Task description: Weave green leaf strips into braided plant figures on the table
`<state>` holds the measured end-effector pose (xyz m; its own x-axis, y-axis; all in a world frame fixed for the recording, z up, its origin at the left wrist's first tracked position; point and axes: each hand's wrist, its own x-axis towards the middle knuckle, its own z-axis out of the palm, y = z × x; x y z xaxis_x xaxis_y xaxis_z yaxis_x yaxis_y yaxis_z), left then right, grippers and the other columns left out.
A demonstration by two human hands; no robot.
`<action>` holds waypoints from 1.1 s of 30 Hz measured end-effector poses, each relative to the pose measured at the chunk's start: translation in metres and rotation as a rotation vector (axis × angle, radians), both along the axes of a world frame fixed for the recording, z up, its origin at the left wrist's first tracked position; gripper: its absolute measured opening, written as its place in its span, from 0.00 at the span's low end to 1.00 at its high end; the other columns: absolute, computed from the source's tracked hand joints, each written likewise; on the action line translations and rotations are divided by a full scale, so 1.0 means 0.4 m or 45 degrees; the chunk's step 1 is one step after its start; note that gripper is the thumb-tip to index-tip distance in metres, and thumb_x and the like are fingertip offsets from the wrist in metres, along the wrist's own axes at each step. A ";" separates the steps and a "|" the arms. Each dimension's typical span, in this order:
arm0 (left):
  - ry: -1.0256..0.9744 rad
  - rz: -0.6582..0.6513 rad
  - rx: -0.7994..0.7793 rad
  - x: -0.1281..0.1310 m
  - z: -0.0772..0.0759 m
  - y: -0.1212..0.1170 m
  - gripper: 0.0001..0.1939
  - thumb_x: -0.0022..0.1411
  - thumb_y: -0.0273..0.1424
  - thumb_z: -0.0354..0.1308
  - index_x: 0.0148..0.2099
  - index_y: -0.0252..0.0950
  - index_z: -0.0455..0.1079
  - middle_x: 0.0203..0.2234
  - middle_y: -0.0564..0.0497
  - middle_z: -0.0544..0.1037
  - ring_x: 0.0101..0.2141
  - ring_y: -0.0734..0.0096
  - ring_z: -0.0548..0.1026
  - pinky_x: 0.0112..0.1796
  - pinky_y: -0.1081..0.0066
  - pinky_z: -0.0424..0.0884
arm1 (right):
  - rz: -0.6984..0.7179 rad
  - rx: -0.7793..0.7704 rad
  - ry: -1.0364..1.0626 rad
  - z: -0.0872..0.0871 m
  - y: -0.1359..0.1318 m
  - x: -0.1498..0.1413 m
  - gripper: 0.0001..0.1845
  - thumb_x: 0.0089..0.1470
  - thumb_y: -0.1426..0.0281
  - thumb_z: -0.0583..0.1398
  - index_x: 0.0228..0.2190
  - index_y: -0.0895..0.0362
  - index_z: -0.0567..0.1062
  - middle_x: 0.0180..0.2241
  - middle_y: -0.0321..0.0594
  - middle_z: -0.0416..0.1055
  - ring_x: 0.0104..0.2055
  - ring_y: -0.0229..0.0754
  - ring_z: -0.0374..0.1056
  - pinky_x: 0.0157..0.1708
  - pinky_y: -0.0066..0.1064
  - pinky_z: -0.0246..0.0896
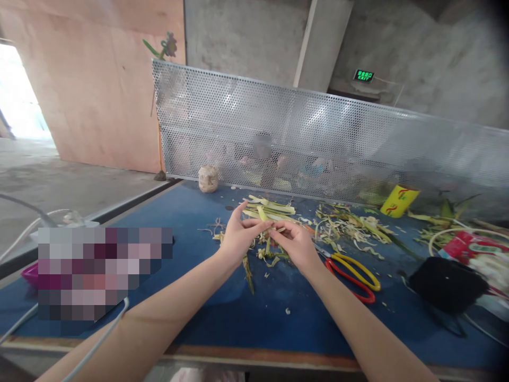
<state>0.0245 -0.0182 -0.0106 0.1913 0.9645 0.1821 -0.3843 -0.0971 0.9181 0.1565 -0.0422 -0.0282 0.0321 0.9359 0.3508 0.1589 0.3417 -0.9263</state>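
My left hand [238, 233] and my right hand [296, 241] meet over the middle of the table, thumbs almost touching. A short pale green plant stalk [262, 214] sticks up between them, its lower end hidden by the fingers. My left thumb presses toward it while the left index finger points up. The right thumb and fingers are pinched at the same spot. Beyond and below the hands lie cut pale stalks [278, 207] and loose plant scraps [272, 257]. Scissors with one red and one yellow handle [353, 273] rest beside my right wrist.
A heap of peelings [353, 225] lies to the right, near a yellow packet [400, 201]. A black pouch-like object [447, 284] and a red bag [463, 249] sit at far right. A perforated metal screen [238, 122] edges the blue table [178, 212]. A whitish roll [208, 179] stands before it.
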 end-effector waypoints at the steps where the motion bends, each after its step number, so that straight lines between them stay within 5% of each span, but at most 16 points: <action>1: 0.012 -0.018 -0.017 0.000 0.000 -0.001 0.49 0.42 0.26 0.67 0.61 0.28 0.44 0.21 0.53 0.77 0.26 0.73 0.74 0.36 0.72 0.68 | 0.003 -0.002 0.001 0.000 0.000 0.001 0.10 0.44 0.61 0.61 0.25 0.56 0.70 0.19 0.34 0.66 0.23 0.38 0.63 0.26 0.31 0.60; 17: 0.023 -0.087 0.082 -0.004 -0.003 0.000 0.48 0.41 0.24 0.66 0.61 0.31 0.45 0.18 0.57 0.75 0.23 0.76 0.72 0.33 0.73 0.67 | 0.000 -0.034 -0.112 0.014 -0.003 0.021 0.11 0.43 0.63 0.60 0.27 0.59 0.70 0.22 0.36 0.69 0.22 0.36 0.63 0.24 0.28 0.59; 22: 0.053 0.006 0.011 0.003 -0.009 0.000 0.43 0.43 0.23 0.65 0.59 0.29 0.49 0.16 0.56 0.74 0.21 0.75 0.72 0.30 0.72 0.70 | -0.248 0.249 -0.390 0.004 -0.010 0.009 0.13 0.45 0.67 0.58 0.35 0.58 0.67 0.26 0.38 0.69 0.26 0.39 0.66 0.26 0.29 0.62; 28: 0.013 0.013 -0.053 0.007 -0.012 -0.005 0.42 0.43 0.22 0.65 0.58 0.28 0.49 0.16 0.56 0.74 0.18 0.77 0.71 0.24 0.77 0.68 | -0.525 0.614 -0.914 0.010 -0.025 0.005 0.11 0.44 0.67 0.61 0.33 0.56 0.70 0.32 0.41 0.71 0.34 0.44 0.66 0.35 0.35 0.62; 33: 0.011 -0.005 -0.062 0.007 -0.012 -0.006 0.38 0.44 0.21 0.64 0.57 0.28 0.51 0.17 0.54 0.75 0.20 0.76 0.73 0.26 0.76 0.70 | -0.541 0.693 -1.060 0.006 -0.026 0.007 0.08 0.48 0.67 0.59 0.33 0.56 0.71 0.34 0.43 0.71 0.39 0.46 0.66 0.39 0.38 0.62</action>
